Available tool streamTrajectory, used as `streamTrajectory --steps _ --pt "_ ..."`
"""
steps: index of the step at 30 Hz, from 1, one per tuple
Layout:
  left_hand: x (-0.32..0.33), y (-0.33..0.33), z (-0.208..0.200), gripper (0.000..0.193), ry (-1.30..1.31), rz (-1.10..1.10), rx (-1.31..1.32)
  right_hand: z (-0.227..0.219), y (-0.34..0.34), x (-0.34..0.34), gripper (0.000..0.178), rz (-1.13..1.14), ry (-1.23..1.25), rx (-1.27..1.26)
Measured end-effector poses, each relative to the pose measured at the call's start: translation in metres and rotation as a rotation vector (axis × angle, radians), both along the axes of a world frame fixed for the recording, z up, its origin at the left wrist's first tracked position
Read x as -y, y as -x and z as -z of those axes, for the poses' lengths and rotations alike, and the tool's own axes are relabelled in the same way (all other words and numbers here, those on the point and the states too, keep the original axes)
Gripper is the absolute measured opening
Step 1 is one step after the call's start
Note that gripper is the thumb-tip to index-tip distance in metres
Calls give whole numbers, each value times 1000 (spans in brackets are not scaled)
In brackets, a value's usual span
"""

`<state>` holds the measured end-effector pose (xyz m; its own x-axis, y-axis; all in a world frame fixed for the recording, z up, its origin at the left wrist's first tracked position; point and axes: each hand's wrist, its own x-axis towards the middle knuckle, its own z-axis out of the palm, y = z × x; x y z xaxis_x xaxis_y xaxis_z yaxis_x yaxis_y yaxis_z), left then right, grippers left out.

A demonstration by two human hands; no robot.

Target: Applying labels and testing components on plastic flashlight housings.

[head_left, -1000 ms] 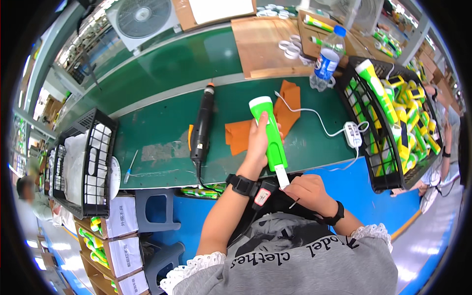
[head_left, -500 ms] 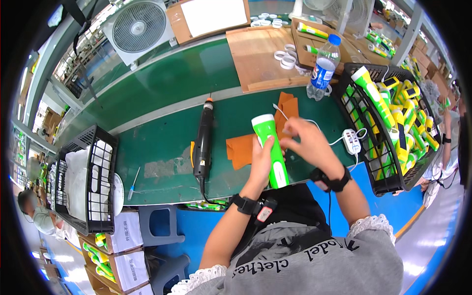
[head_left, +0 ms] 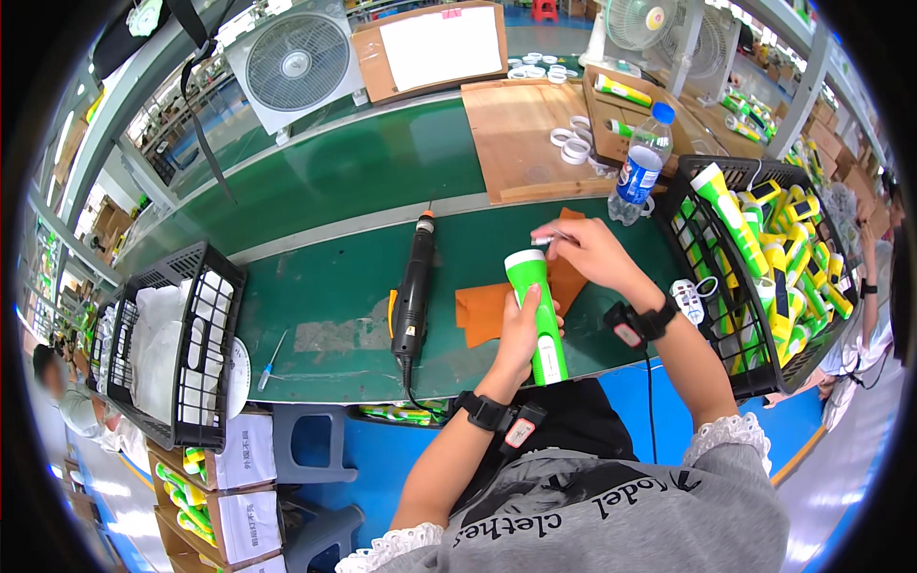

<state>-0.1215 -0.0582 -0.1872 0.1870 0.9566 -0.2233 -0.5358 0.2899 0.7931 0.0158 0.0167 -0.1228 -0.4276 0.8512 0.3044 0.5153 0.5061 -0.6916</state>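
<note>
My left hand (head_left: 521, 329) is wrapped round the body of a green and white flashlight (head_left: 548, 344), held upright over the table's near edge with its white-rimmed head pointing away from me. Just above that head, my right hand (head_left: 594, 256) pinches the small pale plug (head_left: 543, 241) of a cable, apart from the flashlight. Beneath both hands lies an orange cloth (head_left: 482, 310), partly covered by them. To the right sits a white power strip (head_left: 688, 294), partly hidden behind the crate's edge.
A black heat gun (head_left: 414, 286) lies left of my hands, and a screwdriver (head_left: 271, 361) farther left. Black crates stand at both sides: one (head_left: 764, 372) heaped with flashlights, one (head_left: 202, 334) with white parts. A blue-capped bottle (head_left: 638, 172) stands far right.
My right hand has taken up the cable plug, which lay on the cloth, and brought it near the flashlight's head. The whole view has shifted slightly.
</note>
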Motion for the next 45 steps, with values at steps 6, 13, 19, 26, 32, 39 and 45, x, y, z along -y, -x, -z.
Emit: streamTrajectory --steps 6,13,19,26,32,39,45 --pt "0 7 19 56 -218 97 74 -8 3 43 13 -53 57 -87" --pt "11 1 -5 79 -273 -15 -73 2 -4 46 11 -69 -195 41" --pt "6 -1 15 80 -400 -62 -246 -19 0 56 7 33 -232 315" --pt "12 5 2 79 -313 -19 -112 -2 -8 47 6 6 -258 170" --pt "13 7 -1 81 -237 54 -22 12 -7 56 12 86 -43 -160" --pt "15 1 4 88 -376 -55 -232 13 -11 57 8 50 -175 -5" --pt "24 -4 4 91 -645 -176 -584 4 -7 76 6 121 24 -167"
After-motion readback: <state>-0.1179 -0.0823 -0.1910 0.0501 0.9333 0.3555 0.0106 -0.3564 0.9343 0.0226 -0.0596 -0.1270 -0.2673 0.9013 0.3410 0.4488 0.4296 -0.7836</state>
